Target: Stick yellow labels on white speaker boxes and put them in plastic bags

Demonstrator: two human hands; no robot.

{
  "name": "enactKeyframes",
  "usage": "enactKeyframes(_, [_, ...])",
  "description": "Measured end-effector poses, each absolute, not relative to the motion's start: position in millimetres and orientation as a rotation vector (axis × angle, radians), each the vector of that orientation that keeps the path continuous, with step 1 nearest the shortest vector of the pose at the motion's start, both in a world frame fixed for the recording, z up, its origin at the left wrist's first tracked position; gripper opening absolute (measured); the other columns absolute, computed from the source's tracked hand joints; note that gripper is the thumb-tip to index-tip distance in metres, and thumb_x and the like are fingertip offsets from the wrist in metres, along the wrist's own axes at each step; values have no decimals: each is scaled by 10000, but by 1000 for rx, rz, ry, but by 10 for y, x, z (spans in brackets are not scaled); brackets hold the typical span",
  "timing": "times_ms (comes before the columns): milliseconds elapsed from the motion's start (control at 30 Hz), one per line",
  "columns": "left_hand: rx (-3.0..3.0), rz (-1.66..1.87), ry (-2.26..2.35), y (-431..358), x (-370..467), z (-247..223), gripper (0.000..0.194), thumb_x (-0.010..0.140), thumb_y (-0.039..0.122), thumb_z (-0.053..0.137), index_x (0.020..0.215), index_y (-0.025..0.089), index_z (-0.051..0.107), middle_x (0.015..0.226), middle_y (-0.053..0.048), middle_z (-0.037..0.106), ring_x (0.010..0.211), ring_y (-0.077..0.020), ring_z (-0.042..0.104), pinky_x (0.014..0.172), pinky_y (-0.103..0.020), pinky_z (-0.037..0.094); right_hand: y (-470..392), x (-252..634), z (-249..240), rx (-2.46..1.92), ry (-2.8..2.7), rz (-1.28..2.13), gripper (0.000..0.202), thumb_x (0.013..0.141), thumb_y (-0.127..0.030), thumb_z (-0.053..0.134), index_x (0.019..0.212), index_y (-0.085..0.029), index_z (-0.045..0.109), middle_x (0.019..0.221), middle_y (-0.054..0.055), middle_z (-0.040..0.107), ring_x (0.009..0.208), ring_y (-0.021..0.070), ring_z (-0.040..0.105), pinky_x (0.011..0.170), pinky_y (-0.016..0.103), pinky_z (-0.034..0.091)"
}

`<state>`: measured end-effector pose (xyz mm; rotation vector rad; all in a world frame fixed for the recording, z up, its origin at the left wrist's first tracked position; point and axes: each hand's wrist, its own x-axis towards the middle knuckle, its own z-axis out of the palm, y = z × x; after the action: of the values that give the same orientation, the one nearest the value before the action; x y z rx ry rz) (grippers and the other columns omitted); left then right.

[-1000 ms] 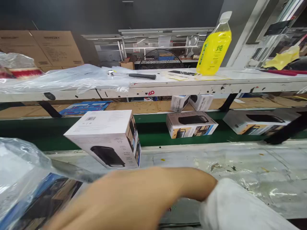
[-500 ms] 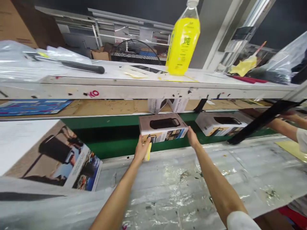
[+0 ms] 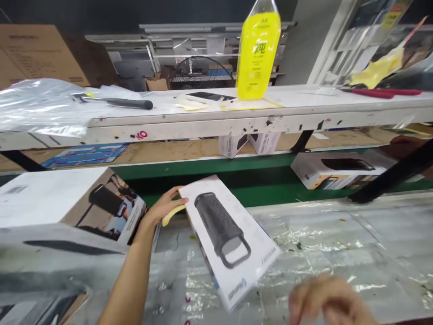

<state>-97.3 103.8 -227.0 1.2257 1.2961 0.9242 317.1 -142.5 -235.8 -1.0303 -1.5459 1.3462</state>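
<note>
A white retail box (image 3: 233, 234) printed with a dark cylindrical speaker is tilted over the plastic-covered bench. My left hand (image 3: 169, 205) grips its upper left corner, the thumb on the printed face. A folded yellow cloth-like piece (image 3: 172, 215) is also tucked in that hand's fingers. My right hand (image 3: 326, 298) is at the lower right, apart from the box and smeared by motion. Its fingers look bent, but whether anything is in them cannot be made out.
Another white box (image 3: 111, 203) stands at left. Beyond the bench (image 3: 304, 243) runs a green conveyor belt (image 3: 270, 178), carrying a similar box (image 3: 338, 167) at right, beside a black post (image 3: 389, 178). A shelf (image 3: 196, 118) above holds a yellow bottle (image 3: 259, 56) and a black-handled tool (image 3: 125, 103).
The box has come off the belt toward me and turned, showing its large printed face. My right hand has let go and moved down right. My left hand has shifted left, still holding it.
</note>
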Motion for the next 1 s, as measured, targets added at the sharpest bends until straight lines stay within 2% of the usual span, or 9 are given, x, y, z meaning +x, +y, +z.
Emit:
enactKeyframes(67, [1182,913,1298,800,-874,-2411,1057,664,469,963,1571,189,497,1610,-196,544,1417,-353,597,1153,-433,514,-1006,3305,-2262,-1169,-1354,991,322,923,-603,712,840,-319,840,855,93,814,835,303,791,827,466,678])
enactKeyframes(133, [1119,929,1303,548,-765,-2557,1202,777,503,888,1715,216,194,1740,-218,320,1490,-352,527,1173,-458,499,-483,3236,-2279,-1347,-1200,924,407,881,-628,755,1047,-264,831,1168,135,807,1104,342,759,1031,525,613])
enactKeyframes(167, [1095,930,1293,425,-724,-2612,1210,808,523,860,1726,208,139,1755,-223,272,1511,-358,502,1189,-467,485,-258,3125,-2320,-1409,-1141,1027,513,851,-642,780,1188,-257,793,1332,138,756,1233,352,711,1107,541,565])
enactKeyframes(333, [1088,800,1078,-23,-692,-2545,859,835,581,837,1544,178,569,1630,-153,529,1415,-391,598,1195,-500,493,20,2362,-2413,-1442,-1184,1505,753,909,-710,683,1496,-243,616,1508,165,647,1189,390,739,971,566,640])
enactKeyframes(433, [1207,839,1009,-132,-743,-2239,790,907,561,782,1575,214,545,1671,-113,481,1455,-385,559,1232,-516,449,-245,2163,-2190,-1357,-1235,1479,790,954,-684,654,1633,-352,421,1687,70,466,1408,343,607,1103,483,580])
enactKeyframes(567, [1534,1027,1000,-250,-826,-1810,834,936,513,768,1655,259,429,1738,-55,367,1633,-339,281,1342,-451,256,-580,2175,-2045,-1224,-1321,1030,863,980,-614,656,1691,-385,225,1736,65,368,1521,332,472,1186,495,496])
enactKeyframes(667, [1638,998,1020,-395,-884,-1723,872,905,515,799,1659,297,421,1722,-50,399,1628,-384,276,1327,-487,295,-767,2208,-2285,-1110,-1314,737,845,976,-611,639,1670,-321,252,1607,136,504,1431,349,553,1129,516,527])
enactKeyframes(800, [1574,1002,957,-632,-926,-1907,799,897,505,810,1607,285,519,1680,-96,472,1564,-390,418,1296,-479,361,-1026,2187,-2485,-1020,-1185,581,852,920,-753,598,1588,-277,368,1416,169,613,1337,377,607,1015,528,583])
enactKeyframes(1000, [1499,1072,912,-728,-958,-2045,715,893,489,813,1532,233,617,1593,-134,582,1517,-386,490,1278,-470,386,-1019,1991,-1562,-906,-1197,239,742,893,-753,679,1450,-272,587,1543,149,564,1426,386,542,1143,572,490])
